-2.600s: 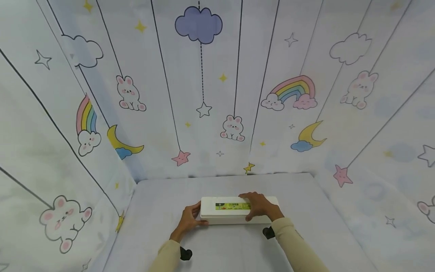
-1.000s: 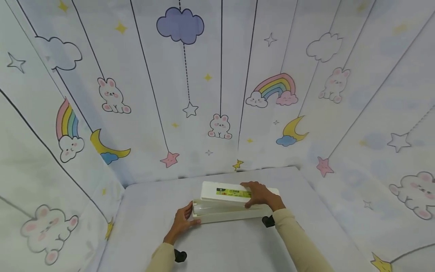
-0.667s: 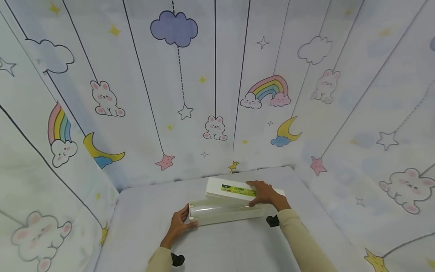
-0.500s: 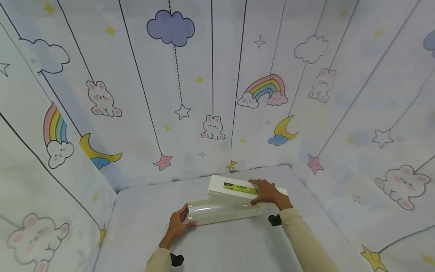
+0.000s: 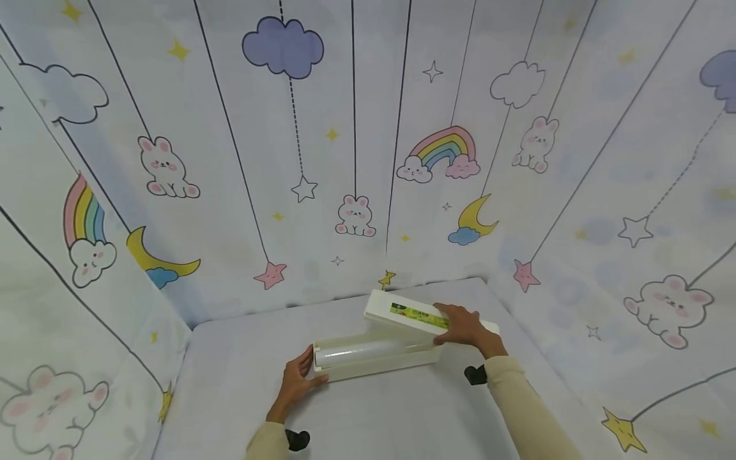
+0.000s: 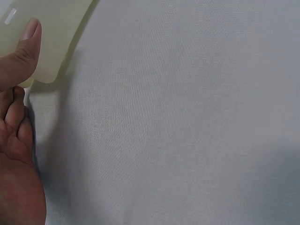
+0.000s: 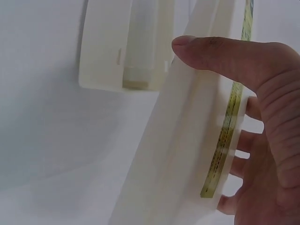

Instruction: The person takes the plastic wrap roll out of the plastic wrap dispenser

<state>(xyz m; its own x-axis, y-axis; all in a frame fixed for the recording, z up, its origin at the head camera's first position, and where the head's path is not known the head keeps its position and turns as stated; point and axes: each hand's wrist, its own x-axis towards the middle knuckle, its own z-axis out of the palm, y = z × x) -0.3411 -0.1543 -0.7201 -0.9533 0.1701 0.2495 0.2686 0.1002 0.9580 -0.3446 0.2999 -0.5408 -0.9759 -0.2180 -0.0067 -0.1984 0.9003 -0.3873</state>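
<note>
Lid (image 5: 409,313) now farther off box (image 5: 379,368)

Left grip (image 5: 296,381) pinches, thumb (image 6: 29,49) extended; right grip (image 5: 467,328) clasps, fingers (image 7: 240,167) spread; forearms (image 5: 531,409) converge.

On the desk (image 5: 368,421), the box base (image 5: 382,369) lies with the film roll (image 5: 362,352) lengthwise inside it, the left hand (image 5: 296,382) at its left end, the lid (image 5: 402,321) toward its right rear under the right hand (image 5: 467,328), and the fabric backdrop (image 5: 316,243) behind.
</note>
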